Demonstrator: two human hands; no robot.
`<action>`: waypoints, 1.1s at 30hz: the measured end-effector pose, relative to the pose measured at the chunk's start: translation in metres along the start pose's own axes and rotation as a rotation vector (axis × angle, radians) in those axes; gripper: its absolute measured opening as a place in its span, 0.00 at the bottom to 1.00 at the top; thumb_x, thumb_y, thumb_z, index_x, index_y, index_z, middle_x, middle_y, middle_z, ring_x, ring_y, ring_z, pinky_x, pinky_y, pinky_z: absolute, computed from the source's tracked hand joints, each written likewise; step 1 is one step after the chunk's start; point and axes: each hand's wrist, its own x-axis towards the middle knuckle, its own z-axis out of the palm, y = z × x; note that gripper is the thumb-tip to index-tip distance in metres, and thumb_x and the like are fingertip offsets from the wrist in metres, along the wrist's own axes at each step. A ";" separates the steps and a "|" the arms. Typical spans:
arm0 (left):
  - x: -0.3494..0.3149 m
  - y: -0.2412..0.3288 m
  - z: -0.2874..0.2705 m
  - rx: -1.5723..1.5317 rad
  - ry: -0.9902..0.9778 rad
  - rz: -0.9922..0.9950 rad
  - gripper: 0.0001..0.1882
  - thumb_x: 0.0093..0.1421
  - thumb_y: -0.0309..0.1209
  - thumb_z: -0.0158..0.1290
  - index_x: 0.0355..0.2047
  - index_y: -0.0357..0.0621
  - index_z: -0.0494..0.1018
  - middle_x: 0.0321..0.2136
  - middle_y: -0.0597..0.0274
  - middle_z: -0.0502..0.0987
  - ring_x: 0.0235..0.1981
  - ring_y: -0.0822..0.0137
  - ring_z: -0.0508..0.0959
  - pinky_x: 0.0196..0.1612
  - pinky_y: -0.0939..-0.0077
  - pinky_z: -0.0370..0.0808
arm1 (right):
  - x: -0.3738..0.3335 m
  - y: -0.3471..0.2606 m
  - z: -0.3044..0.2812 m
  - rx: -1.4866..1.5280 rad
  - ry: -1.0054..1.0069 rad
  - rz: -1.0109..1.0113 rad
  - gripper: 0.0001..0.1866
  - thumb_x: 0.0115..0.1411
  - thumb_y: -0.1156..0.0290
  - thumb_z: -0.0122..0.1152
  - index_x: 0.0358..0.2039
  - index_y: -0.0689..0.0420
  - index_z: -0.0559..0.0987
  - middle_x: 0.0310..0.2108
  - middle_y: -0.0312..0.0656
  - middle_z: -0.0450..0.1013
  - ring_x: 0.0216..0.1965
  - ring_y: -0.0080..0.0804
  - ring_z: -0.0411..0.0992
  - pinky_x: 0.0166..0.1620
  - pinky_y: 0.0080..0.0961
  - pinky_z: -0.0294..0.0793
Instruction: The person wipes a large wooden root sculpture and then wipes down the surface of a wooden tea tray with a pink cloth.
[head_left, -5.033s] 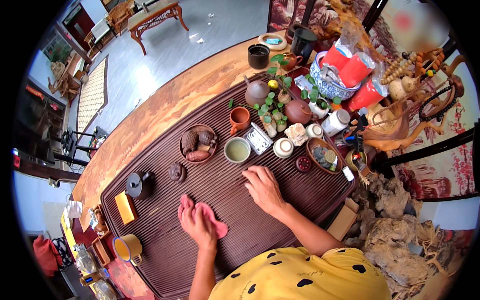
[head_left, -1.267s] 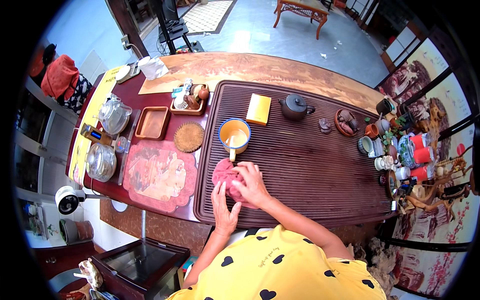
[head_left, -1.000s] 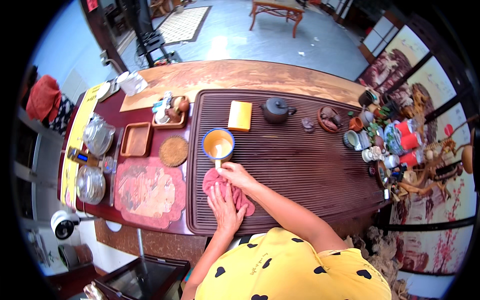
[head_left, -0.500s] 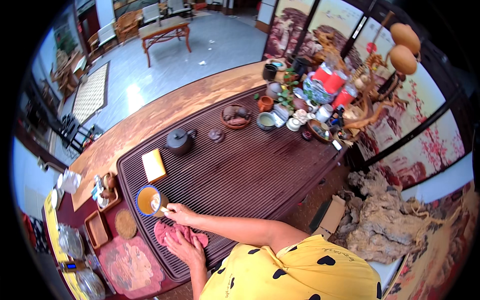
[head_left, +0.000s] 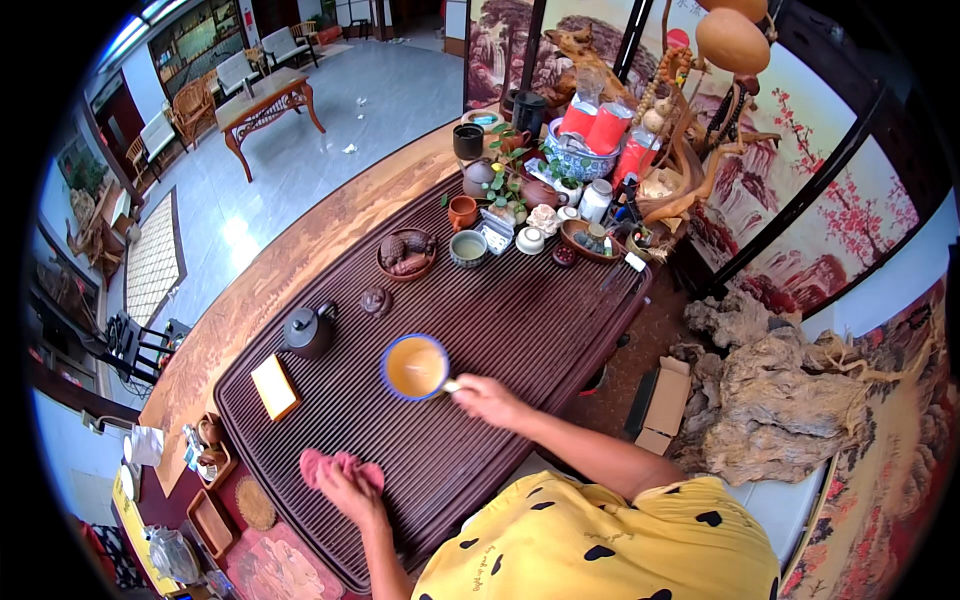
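Observation:
My right hand (head_left: 490, 402) is closed round the short handle of a tan, blue-rimmed scoop (head_left: 414, 367), which is over the middle of the slatted dark brown tea tray (head_left: 500, 300). I cannot make out what is inside the scoop. My left hand (head_left: 350, 500) grips a crumpled pink cloth (head_left: 322, 468) at the tray's near left part. Beyond the cloth lies a yellow-and-white box (head_left: 275, 387). A dark teapot (head_left: 308, 332) stands behind that box, and a small brown figurine (head_left: 375, 302) sits farther back.
A round dish of figurines (head_left: 407, 254), a pale cup (head_left: 468, 248) and a small orange-brown pot (head_left: 463, 211) stand along the tray's far side. Potted plants and ornaments crowd the back right. A wooden dish (head_left: 212, 523) and round mat (head_left: 256, 503) lie left. Gnarled wood (head_left: 770, 390) stands right.
My right hand has carried the scoop rightward and away from the cloth, toward the tray's middle. My left hand has bunched up the cloth, which lay more spread out. The head view has shifted.

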 end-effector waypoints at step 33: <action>0.033 -0.070 0.190 1.336 -0.685 0.981 0.19 0.59 0.24 0.48 0.52 0.36 0.69 0.55 0.38 0.67 0.57 0.41 0.68 0.60 0.56 0.67 | 0.012 0.012 -0.198 0.151 0.624 -0.121 0.16 0.69 0.71 0.50 0.56 0.56 0.69 0.29 0.34 0.72 0.24 0.15 0.69 0.24 0.14 0.67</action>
